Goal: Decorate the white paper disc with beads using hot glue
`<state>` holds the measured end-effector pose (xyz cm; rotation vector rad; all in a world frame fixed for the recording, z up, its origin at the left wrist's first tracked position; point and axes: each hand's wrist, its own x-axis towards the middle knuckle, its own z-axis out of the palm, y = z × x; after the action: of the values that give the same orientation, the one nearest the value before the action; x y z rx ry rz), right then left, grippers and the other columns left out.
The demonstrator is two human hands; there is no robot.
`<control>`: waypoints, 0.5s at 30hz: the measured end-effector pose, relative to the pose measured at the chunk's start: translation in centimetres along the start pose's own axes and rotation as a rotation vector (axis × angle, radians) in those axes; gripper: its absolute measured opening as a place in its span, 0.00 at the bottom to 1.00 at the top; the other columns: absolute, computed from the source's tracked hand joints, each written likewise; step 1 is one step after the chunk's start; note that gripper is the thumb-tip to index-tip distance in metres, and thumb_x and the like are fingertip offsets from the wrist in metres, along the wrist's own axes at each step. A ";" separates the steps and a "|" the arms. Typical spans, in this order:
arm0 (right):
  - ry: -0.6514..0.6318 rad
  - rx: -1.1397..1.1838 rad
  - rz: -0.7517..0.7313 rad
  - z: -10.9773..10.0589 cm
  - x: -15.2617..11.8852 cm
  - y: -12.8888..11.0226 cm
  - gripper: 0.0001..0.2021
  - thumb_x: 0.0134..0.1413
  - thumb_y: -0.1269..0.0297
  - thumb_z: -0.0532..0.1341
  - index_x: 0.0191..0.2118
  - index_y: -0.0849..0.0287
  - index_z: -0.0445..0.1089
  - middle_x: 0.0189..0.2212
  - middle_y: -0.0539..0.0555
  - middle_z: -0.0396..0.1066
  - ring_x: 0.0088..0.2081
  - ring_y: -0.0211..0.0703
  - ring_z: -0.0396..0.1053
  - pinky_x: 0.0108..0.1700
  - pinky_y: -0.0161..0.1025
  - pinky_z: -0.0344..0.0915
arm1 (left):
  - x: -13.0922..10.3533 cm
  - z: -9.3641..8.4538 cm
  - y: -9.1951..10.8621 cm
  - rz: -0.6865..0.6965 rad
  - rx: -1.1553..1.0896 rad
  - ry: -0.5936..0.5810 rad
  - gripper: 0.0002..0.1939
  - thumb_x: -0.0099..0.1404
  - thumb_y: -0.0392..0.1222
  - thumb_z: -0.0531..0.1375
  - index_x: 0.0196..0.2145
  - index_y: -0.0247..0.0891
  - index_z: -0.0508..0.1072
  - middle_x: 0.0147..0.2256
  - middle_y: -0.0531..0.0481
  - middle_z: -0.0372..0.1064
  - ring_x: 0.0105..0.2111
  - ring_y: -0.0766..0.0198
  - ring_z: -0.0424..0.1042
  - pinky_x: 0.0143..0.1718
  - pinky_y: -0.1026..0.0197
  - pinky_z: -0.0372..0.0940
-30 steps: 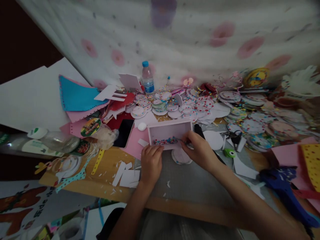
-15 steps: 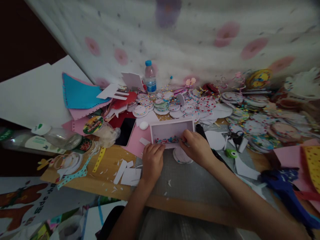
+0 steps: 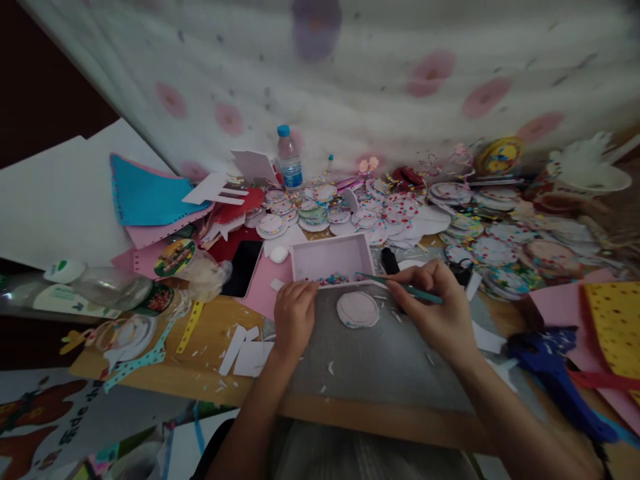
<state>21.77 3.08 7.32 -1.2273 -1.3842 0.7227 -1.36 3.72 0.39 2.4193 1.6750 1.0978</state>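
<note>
A shallow white box stands on the grey cutting mat, with small red and blue beads along its near inner side. My left hand has its fingers closed on the box's near left corner. In my right hand, a thin teal pencil-like stick is pinched between thumb and fingers. The stick's tip points left, at the box's near right corner; whether it touches the beads I cannot tell. In front of the box lies a stack of white paper discs.
Piles of decorated paper discs spread along the back. A water bottle stands behind them. A phone, white paper scraps and clear plastic bottles are on the left. The blue glue gun lies at the right.
My right hand has moved right, out from the box's near right corner, and the teal stick now shows in it. My left hand stays at the box. The whole view has shifted slightly.
</note>
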 end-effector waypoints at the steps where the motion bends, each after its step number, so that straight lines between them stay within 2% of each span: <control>1: 0.010 0.033 0.025 -0.3 -0.4 -0.3 0.20 0.52 0.63 0.65 0.27 0.52 0.49 0.29 0.51 0.76 0.31 0.43 0.72 0.33 0.40 0.64 | 0.4 0.0 -0.1 -0.003 -0.006 -0.008 0.13 0.67 0.30 0.54 0.44 0.38 0.75 0.38 0.46 0.76 0.41 0.56 0.73 0.46 0.49 0.66; 4: 0.026 0.123 0.067 -1.2 -2.0 -1.1 0.20 0.52 0.62 0.66 0.27 0.52 0.49 0.29 0.50 0.75 0.31 0.43 0.73 0.31 0.39 0.64 | 1.3 -0.7 0.5 -0.016 -0.028 -0.028 0.12 0.68 0.34 0.56 0.47 0.38 0.73 0.43 0.44 0.75 0.44 0.55 0.72 0.49 0.48 0.65; 6: 0.033 0.137 0.091 -1.6 -3.2 -1.5 0.20 0.52 0.62 0.66 0.27 0.52 0.49 0.29 0.50 0.75 0.31 0.43 0.73 0.31 0.38 0.63 | 1.4 -1.6 2.0 -0.042 -0.081 -0.017 0.14 0.68 0.37 0.57 0.51 0.39 0.70 0.49 0.41 0.71 0.51 0.53 0.68 0.53 0.46 0.62; 8: 0.035 0.120 0.123 -2.0 -4.5 -1.7 0.20 0.53 0.63 0.66 0.27 0.52 0.49 0.30 0.51 0.75 0.31 0.43 0.72 0.29 0.37 0.62 | 1.0 -2.7 4.0 -0.081 -0.214 0.006 0.17 0.68 0.39 0.58 0.54 0.39 0.67 0.51 0.41 0.68 0.54 0.54 0.65 0.56 0.47 0.60; 11: 0.013 0.119 0.164 -2.2 -6.2 -2.2 0.20 0.53 0.63 0.65 0.27 0.52 0.49 0.29 0.51 0.75 0.30 0.42 0.70 0.26 0.36 0.60 | -0.3 -4.1 7.2 -0.170 -0.478 -0.018 0.15 0.68 0.41 0.56 0.52 0.41 0.67 0.49 0.43 0.69 0.51 0.56 0.67 0.53 0.52 0.63; 13: -0.005 0.156 0.223 -2.0 -7.2 -2.7 0.20 0.53 0.64 0.65 0.27 0.52 0.49 0.29 0.51 0.75 0.31 0.42 0.70 0.26 0.36 0.59 | -1.2 -4.6 8.8 -0.260 -0.671 -0.117 0.13 0.69 0.42 0.56 0.50 0.40 0.69 0.43 0.45 0.70 0.43 0.59 0.69 0.46 0.57 0.66; 15: -0.006 0.209 0.313 -1.7 -8.0 -3.3 0.20 0.54 0.63 0.65 0.27 0.52 0.49 0.30 0.52 0.74 0.33 0.43 0.69 0.27 0.36 0.58 | -1.9 -4.8 9.9 -0.339 -0.772 -0.198 0.08 0.69 0.42 0.56 0.43 0.39 0.71 0.37 0.48 0.69 0.38 0.62 0.70 0.41 0.61 0.66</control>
<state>21.48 -5.71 8.18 -1.2871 -1.1007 1.0607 3.80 -3.88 6.66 1.6344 1.2156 1.1216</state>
